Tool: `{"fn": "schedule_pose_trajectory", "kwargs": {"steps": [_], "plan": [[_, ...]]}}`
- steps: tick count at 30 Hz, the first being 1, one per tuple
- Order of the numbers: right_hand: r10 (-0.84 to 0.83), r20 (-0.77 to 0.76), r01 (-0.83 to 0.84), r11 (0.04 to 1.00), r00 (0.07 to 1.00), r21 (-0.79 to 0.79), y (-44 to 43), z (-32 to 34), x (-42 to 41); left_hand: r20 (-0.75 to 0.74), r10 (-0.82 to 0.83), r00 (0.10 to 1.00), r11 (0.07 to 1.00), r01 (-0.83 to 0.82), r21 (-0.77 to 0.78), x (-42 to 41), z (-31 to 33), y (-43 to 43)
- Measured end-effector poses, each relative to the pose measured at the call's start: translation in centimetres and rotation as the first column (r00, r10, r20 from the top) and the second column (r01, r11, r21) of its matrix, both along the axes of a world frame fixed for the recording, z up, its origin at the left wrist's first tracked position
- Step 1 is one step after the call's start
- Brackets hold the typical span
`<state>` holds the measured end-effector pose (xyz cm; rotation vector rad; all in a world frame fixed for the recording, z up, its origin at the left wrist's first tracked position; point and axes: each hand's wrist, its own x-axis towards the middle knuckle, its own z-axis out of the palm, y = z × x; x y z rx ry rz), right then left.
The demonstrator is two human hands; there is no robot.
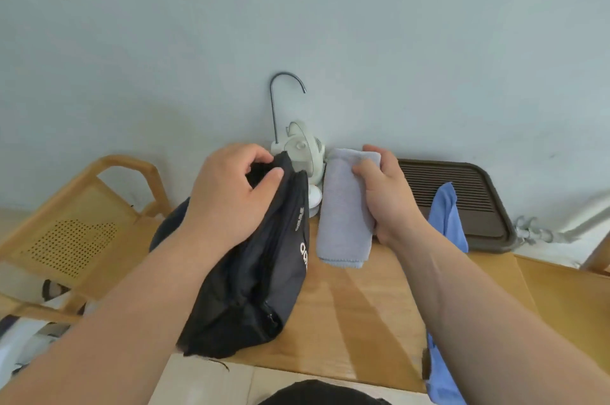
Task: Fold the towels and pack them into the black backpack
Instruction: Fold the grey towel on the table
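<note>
The black backpack (pixel 260 276) stands on the wooden table (pixel 356 315), left of centre. My left hand (pixel 227 196) grips its top edge, thumb and fingers curled round the fabric at the opening. My right hand (pixel 386 200) holds a folded grey towel (pixel 343 206) upright in the air just right of the backpack, its lower end hanging near the tabletop. A blue towel (pixel 449 216) lies unfolded on the table to the right, partly hidden behind my right forearm and trailing over the front edge.
A small white fan (pixel 305 153) and a curved metal hook (pixel 280 91) stand against the wall behind the backpack. A dark slatted tray (pixel 468 193) sits at the back right. A wooden chair (pixel 82 223) stands to the left.
</note>
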<state>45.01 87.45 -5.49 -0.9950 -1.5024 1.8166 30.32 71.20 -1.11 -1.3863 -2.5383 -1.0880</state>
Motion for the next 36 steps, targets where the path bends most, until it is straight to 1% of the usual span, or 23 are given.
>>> {"fn": "schedule_pose_trajectory", "kwargs": {"steps": [3,5,6,8,10,12,13,14,16,19,22,25,27,29,31,33,36], "plan": [[-0.034,-0.020,0.034,0.999,0.999,-0.002,-2.6,2.3,-2.7,0.139,-0.019,0.990,0.991,0.037,-0.131,-4.2,-1.0,-2.0],[-0.048,-0.052,0.048,0.999,0.997,-0.005,-3.9,3.5,-4.1,0.260,-0.069,0.963,0.983,0.110,-0.145,-5.8,-1.9,-3.0],[-0.060,-0.072,0.059,0.998,0.996,-0.012,-4.4,4.0,-4.7,0.333,-0.099,0.938,0.983,0.144,-0.113,-6.3,-2.3,-3.5],[-0.095,-0.119,0.094,0.995,0.988,-0.020,-5.7,4.9,-5.8,0.511,-0.169,0.843,0.982,0.188,0.016,-6.8,-2.7,-4.2],[-0.109,-0.137,0.111,0.994,0.985,0.010,-6.8,5.6,-7.2,0.667,-0.272,0.693,0.961,0.233,0.150,-7.2,-2.5,-4.8],[-0.104,-0.148,0.111,0.993,0.984,0.044,-7.8,6.1,-8.9,0.760,-0.350,0.547,0.934,0.264,0.240,-7.9,-2.0,-5.1],[-0.098,-0.151,0.109,0.992,0.984,0.066,-8.3,6.3,-9.8,0.787,-0.362,0.500,0.930,0.253,0.267,-8.4,-1.8,-5.2],[-0.090,-0.145,0.105,0.990,0.985,0.099,-8.6,6.3,-10.7,0.803,-0.360,0.475,0.932,0.224,0.286,-8.9,-1.5,-5.4],[-0.055,-0.093,0.072,0.980,0.994,0.184,-9.0,6.3,-12.3,0.815,-0.313,0.487,0.949,0.139,0.282,-10.2,-1.4,-5.8],[0.019,0.013,-0.022,0.958,1.000,0.286,-9.3,5.8,-14.1,0.837,-0.218,0.502,0.970,0.016,0.243,-12.2,-2.0,-6.9],[0.123,0.105,-0.150,0.935,0.987,0.322,-9.6,5.2,-15.3,0.850,-0.148,0.506,0.968,-0.103,0.230,-14.5,-3.1,-8.4],[0.183,0.174,-0.235,0.908,0.967,0.347,-10.6,4.7,-16.4,0.869,-0.117,0.480,0.967,-0.143,0.209,-16.5,-4.4,-9.6],[0.186,0.251,-0.274,0.882,0.950,0.384,-11.2,4.6,-17.1,0.869,-0.124,0.480,0.978,-0.090,0.189,-17.7,-5.2,-10.0],[0.172,0.362,-0.325,0.847,0.916,0.421,-11.4,4.5,-17.8,0.841,-0.109,0.530,0.993,0.028,0.111,-19.2,-6.2,-9.9],[0.147,0.490,-0.389,0.810,0.859,0.439,-11.6,4.1,-18.7,0.812,-0.110,0.574,0.984,0.180,0.007,-20.9,-7.5,-9.3],[0.111,0.598,-0.429,0.799,0.794,0.421,-12.0,3.4,-19.7,0.762,-0.153,0.629,0.933,0.347,-0.099,-22.5,-8.8,-8.6],[0.043,0.724,-0.449,0.809,0.688,0.379,-13.2,1.8,-21.2,0.626,-0.300,0.720,0.825,0.525,-0.207,-24.0,-10.7,-8.1]]}}
